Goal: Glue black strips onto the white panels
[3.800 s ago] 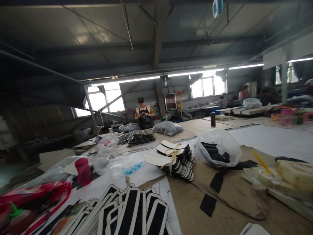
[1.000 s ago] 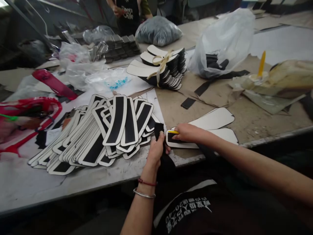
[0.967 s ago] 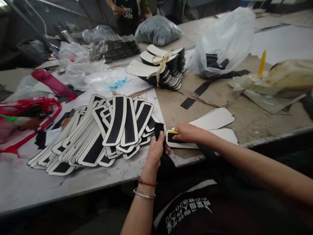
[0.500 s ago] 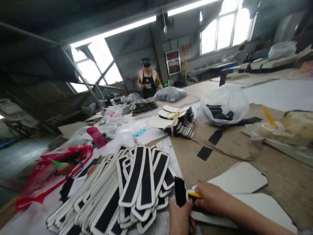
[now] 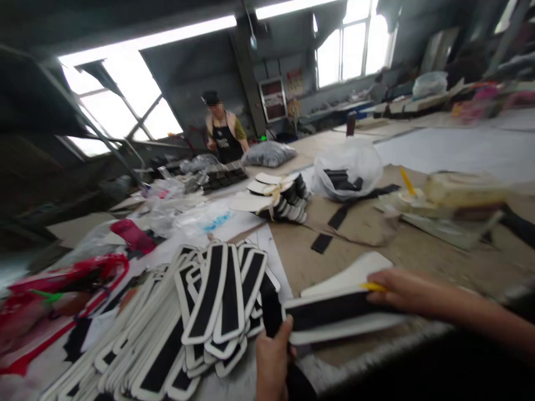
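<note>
My left hand [image 5: 271,356] grips a bunch of black strips [image 5: 271,309] at the table's near edge. Right beside it lies a long white insole piece [image 5: 346,328] with a black strip [image 5: 330,311] laid along it. My right hand [image 5: 403,289] rests on the far right end of that strip and holds a small yellow tool [image 5: 373,287] against it. A second white piece [image 5: 351,273] lies just behind. To the left, a big fanned pile of white pieces with black strips [image 5: 200,312] covers the table.
A ribbon-tied bundle of insoles [image 5: 278,201], a clear bag of black strips [image 5: 346,175] and a glue pot with a yellow brush [image 5: 406,192] stand further back. A red bag [image 5: 62,278] lies at left. A co-worker in a black apron [image 5: 223,136] stands at the far end.
My right hand has slid right along the white piece, and the black strip now lies along its length. The view has tilted up and swung; my left hand stays on the black strips.
</note>
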`<state>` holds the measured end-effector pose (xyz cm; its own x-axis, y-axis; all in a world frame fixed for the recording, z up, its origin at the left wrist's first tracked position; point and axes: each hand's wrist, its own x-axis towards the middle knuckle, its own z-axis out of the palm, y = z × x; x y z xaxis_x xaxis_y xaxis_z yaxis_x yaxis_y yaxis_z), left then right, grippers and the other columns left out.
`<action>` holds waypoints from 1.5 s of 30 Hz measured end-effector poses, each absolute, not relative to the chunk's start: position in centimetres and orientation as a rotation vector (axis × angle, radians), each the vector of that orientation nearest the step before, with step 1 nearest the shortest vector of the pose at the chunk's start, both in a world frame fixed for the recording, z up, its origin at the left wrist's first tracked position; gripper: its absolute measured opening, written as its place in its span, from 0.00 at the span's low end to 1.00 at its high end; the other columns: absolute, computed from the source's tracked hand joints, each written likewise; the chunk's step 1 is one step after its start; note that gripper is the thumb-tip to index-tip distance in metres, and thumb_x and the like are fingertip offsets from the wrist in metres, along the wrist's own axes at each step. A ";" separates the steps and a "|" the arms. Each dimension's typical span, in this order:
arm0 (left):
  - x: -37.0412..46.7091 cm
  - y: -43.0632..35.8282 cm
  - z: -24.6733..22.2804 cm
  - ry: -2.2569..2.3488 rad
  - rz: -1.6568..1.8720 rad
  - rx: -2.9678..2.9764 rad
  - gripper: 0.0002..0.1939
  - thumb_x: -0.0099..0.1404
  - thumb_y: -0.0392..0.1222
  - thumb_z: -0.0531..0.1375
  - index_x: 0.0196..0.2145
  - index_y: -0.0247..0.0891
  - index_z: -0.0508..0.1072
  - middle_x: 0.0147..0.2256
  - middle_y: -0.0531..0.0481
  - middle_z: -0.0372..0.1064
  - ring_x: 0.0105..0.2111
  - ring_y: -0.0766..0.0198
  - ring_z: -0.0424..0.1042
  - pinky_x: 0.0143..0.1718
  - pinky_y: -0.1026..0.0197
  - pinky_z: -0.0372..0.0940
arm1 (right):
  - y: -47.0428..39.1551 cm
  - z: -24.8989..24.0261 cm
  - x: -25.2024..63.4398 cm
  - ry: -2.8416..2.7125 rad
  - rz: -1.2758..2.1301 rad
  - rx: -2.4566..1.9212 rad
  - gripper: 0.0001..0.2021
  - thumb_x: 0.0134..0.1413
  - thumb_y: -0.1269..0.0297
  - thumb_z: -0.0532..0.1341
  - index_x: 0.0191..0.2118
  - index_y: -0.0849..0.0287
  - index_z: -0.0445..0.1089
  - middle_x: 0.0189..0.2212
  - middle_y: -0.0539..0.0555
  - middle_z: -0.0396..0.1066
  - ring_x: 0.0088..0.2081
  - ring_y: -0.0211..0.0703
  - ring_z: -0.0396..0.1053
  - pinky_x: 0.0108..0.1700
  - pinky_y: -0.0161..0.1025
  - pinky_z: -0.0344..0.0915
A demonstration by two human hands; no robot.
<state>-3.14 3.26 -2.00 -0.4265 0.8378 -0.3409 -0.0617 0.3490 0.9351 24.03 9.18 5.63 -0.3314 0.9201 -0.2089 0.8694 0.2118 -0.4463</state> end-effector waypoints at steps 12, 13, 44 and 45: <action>-0.7 1.2 0.1 1.713 1.323 0.545 0.20 0.41 0.48 0.72 0.22 0.34 0.67 0.14 0.58 0.61 0.13 0.71 0.58 0.12 0.70 0.53 | 6.8 5.4 27.2 -2.258 0.610 -1.969 0.15 0.56 0.53 0.56 0.34 0.59 0.71 0.33 0.57 0.73 0.35 0.48 0.70 0.36 0.36 0.59; -0.5 1.1 0.2 1.708 1.337 0.528 0.20 0.40 0.47 0.72 0.22 0.34 0.67 0.14 0.58 0.61 0.13 0.71 0.58 0.11 0.70 0.53 | 6.8 5.2 27.2 -2.249 0.599 -1.968 0.14 0.56 0.53 0.56 0.36 0.58 0.72 0.34 0.57 0.74 0.35 0.48 0.70 0.37 0.36 0.59; -2.2 -1.1 2.3 2.003 1.227 0.395 0.14 0.43 0.45 0.70 0.23 0.35 0.73 0.16 0.51 0.65 0.16 0.62 0.66 0.13 0.65 0.62 | 6.5 3.5 26.6 -1.666 0.869 -1.729 0.19 0.48 0.46 0.60 0.32 0.60 0.67 0.26 0.50 0.68 0.29 0.43 0.67 0.30 0.36 0.61; -2.4 -1.1 2.1 1.985 1.243 0.436 0.13 0.43 0.43 0.70 0.24 0.36 0.74 0.16 0.52 0.65 0.16 0.62 0.65 0.13 0.65 0.62 | 6.4 3.8 26.6 -1.677 0.927 -1.720 0.19 0.49 0.46 0.59 0.27 0.60 0.67 0.23 0.49 0.66 0.27 0.41 0.65 0.28 0.35 0.60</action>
